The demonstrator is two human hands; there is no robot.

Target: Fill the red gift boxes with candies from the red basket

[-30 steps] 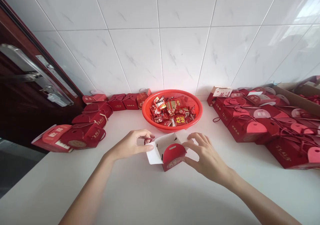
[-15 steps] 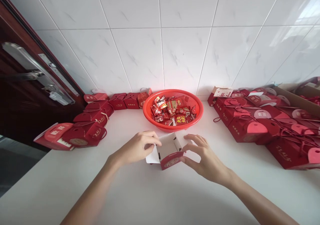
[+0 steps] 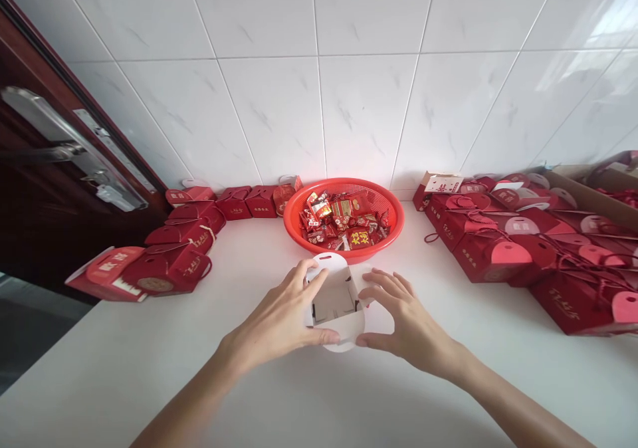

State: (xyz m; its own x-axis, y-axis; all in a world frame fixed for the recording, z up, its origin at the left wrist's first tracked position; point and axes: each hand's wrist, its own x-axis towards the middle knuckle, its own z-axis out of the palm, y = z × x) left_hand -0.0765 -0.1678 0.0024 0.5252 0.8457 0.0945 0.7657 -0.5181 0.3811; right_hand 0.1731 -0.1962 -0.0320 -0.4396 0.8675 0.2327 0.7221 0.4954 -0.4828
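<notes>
Gift box (image 3: pixel 333 298) open, flaps (image 3: pixel 347 330) outward, in front of colander (image 3: pixel 343 256); left hand (image 3: pixel 279 315) grip spread across it, right hand (image 3: pixel 419 325) grip spread alongside.

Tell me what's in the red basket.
The red basket holds a heap of small wrapped packets, mostly red, including one with large yellow characters near the front. The top ones cover whatever lies beneath, so the lower packets and the basket's bottom can't be seen.
</notes>
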